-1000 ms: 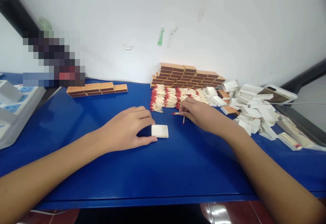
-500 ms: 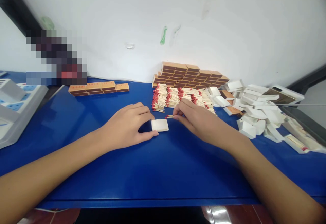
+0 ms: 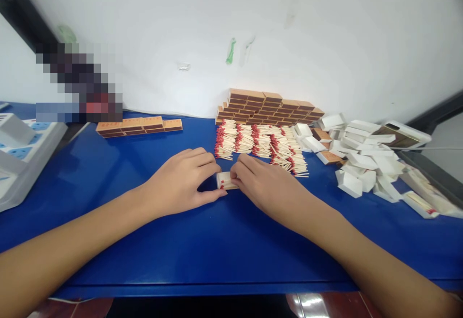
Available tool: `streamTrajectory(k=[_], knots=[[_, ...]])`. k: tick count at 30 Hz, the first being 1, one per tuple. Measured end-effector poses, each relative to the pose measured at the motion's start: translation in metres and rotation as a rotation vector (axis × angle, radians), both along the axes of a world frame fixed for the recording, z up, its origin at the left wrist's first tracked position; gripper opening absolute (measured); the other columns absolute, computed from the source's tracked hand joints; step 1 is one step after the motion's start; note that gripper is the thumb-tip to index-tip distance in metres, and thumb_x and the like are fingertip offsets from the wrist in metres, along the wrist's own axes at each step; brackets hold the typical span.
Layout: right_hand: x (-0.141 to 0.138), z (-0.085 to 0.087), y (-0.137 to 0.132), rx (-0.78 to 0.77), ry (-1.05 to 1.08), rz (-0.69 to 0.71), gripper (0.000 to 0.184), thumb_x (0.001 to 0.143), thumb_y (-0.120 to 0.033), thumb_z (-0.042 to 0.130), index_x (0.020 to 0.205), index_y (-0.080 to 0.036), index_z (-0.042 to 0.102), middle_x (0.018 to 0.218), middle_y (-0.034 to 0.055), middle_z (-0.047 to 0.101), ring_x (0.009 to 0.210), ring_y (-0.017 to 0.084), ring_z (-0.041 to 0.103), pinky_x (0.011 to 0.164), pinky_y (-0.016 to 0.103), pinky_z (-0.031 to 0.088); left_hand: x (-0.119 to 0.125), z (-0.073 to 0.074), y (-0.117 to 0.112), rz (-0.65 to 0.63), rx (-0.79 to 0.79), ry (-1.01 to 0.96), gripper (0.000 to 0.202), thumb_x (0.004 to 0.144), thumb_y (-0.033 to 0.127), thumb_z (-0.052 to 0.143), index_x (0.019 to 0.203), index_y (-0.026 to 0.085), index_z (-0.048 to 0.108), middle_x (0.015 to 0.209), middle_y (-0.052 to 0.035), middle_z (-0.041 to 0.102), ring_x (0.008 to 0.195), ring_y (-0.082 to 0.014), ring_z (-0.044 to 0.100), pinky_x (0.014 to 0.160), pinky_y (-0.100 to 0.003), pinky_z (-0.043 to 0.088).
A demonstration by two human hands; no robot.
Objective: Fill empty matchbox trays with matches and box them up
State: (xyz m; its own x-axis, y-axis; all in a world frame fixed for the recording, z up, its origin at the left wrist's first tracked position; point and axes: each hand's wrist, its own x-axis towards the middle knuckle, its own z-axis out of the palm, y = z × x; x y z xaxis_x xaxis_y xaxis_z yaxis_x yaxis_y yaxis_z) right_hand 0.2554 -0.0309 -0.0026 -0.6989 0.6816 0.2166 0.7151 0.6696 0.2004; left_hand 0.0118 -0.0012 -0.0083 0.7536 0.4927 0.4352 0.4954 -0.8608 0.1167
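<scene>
A small white matchbox tray (image 3: 224,180) lies on the blue table (image 3: 231,241) between my hands. My left hand (image 3: 181,180) grips its left side between thumb and fingers. My right hand (image 3: 262,183) covers its right half, fingers pinched on red-tipped matches laid into the tray. Just behind lies a spread pile of loose matches (image 3: 260,145).
Stacked brown matchbox sleeves (image 3: 267,106) stand against the white wall, with a shorter row (image 3: 139,125) to the left. A heap of white empty trays (image 3: 358,156) fills the right side. A white power strip (image 3: 21,156) sits at the far left.
My right hand picked matches from near the pile and carried them left into the tray. My left hand stayed on the tray.
</scene>
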Motion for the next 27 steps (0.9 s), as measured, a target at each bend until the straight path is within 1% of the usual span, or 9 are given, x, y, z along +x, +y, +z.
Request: streamTrajectory(k=[6, 10, 13, 16, 20, 22, 24, 26, 27], knots=[[-0.006, 0.001, -0.001, -0.111, 0.019, -0.007, 0.008, 0.107, -0.014, 0.058, 0.105, -0.013, 0.065, 0.101, 0.0079, 0.067, 0.075, 0.018, 0.062, 0.051, 0.03, 0.031, 0.001, 0.0, 0.0, -0.027, -0.005, 0.006, 0.027, 0.102, 0.04, 0.071, 0.098, 0.013, 0.073, 0.098, -0.0083, 0.073, 0.094, -0.0248, 0.068, 0.087, -0.04, 0.054], [-0.004, 0.006, -0.001, -0.147, 0.053, -0.01, 0.009, 0.107, -0.018, 0.061, 0.103, -0.013, 0.067, 0.101, 0.0083, 0.066, 0.079, 0.018, 0.064, 0.056, 0.03, 0.037, 0.001, -0.001, -0.001, -0.027, -0.011, 0.014, 0.029, 0.103, 0.042, 0.07, 0.1, 0.014, 0.073, 0.099, -0.0079, 0.073, 0.094, -0.0242, 0.068, 0.086, -0.039, 0.053], [-0.001, 0.01, -0.002, -0.166, 0.078, -0.018, 0.012, 0.107, -0.022, 0.063, 0.099, -0.013, 0.067, 0.1, 0.0077, 0.065, 0.073, 0.016, 0.061, 0.057, 0.029, 0.038, 0.001, 0.0, -0.001, -0.027, -0.014, 0.018, 0.03, 0.104, 0.044, 0.068, 0.102, 0.014, 0.074, 0.099, -0.0079, 0.073, 0.094, -0.0242, 0.068, 0.085, -0.039, 0.053], [0.001, 0.012, -0.004, -0.229, 0.125, -0.019, 0.014, 0.108, -0.021, 0.062, 0.098, -0.014, 0.067, 0.1, 0.0068, 0.065, 0.069, 0.014, 0.059, 0.057, 0.028, 0.039, 0.0, 0.0, -0.002, -0.025, -0.021, 0.026, 0.03, 0.104, 0.044, 0.069, 0.103, 0.015, 0.074, 0.1, -0.0082, 0.073, 0.095, -0.0245, 0.069, 0.086, -0.039, 0.053], [0.006, 0.014, -0.002, -0.318, 0.227, 0.02, 0.013, 0.109, -0.021, 0.058, 0.101, -0.017, 0.067, 0.103, 0.0066, 0.064, 0.075, 0.015, 0.062, 0.064, 0.028, 0.044, -0.001, 0.001, -0.001, -0.032, -0.029, 0.033, 0.03, 0.103, 0.044, 0.069, 0.102, 0.014, 0.074, 0.101, -0.0085, 0.073, 0.096, -0.0248, 0.069, 0.087, -0.039, 0.054], [0.014, 0.017, 0.003, -0.305, 0.302, 0.024, 0.014, 0.109, -0.022, 0.056, 0.104, -0.018, 0.068, 0.104, 0.0069, 0.064, 0.079, 0.017, 0.063, 0.068, 0.03, 0.046, -0.001, 0.001, -0.001, -0.041, -0.029, 0.033, 0.03, 0.103, 0.044, 0.069, 0.105, 0.014, 0.074, 0.102, -0.0083, 0.074, 0.096, -0.0245, 0.069, 0.088, -0.04, 0.054], [0.029, 0.021, 0.011, -0.246, 0.366, -0.009, 0.014, 0.109, -0.023, 0.056, 0.104, -0.019, 0.068, 0.102, 0.0072, 0.065, 0.082, 0.018, 0.063, 0.071, 0.031, 0.047, -0.002, 0.001, -0.001, -0.044, -0.02, 0.032, 0.031, 0.104, 0.044, 0.069, 0.11, 0.014, 0.075, 0.103, -0.0083, 0.074, 0.097, -0.0245, 0.069, 0.089, -0.04, 0.054], [0.048, 0.026, 0.02, -0.201, 0.38, -0.064, 0.014, 0.107, -0.024, 0.056, 0.103, -0.02, 0.069, 0.098, 0.0071, 0.066, 0.081, 0.019, 0.062, 0.072, 0.032, 0.046, -0.002, 0.0, -0.001, -0.041, -0.012, 0.032, 0.031, 0.104, 0.044, 0.069, 0.112, 0.014, 0.075, 0.104, -0.0085, 0.075, 0.098, -0.0248, 0.07, 0.09, -0.04, 0.055], [0.058, 0.028, 0.025, -0.205, 0.364, -0.088, 0.014, 0.106, -0.023, 0.056, 0.102, -0.02, 0.069, 0.095, 0.0066, 0.067, 0.079, 0.02, 0.062, 0.071, 0.032, 0.045, -0.002, 0.0, -0.001, -0.037, -0.013, 0.033, 0.031, 0.103, 0.044, 0.07, 0.112, 0.014, 0.076, 0.104, -0.0086, 0.075, 0.098, -0.025, 0.07, 0.091, -0.04, 0.055]])
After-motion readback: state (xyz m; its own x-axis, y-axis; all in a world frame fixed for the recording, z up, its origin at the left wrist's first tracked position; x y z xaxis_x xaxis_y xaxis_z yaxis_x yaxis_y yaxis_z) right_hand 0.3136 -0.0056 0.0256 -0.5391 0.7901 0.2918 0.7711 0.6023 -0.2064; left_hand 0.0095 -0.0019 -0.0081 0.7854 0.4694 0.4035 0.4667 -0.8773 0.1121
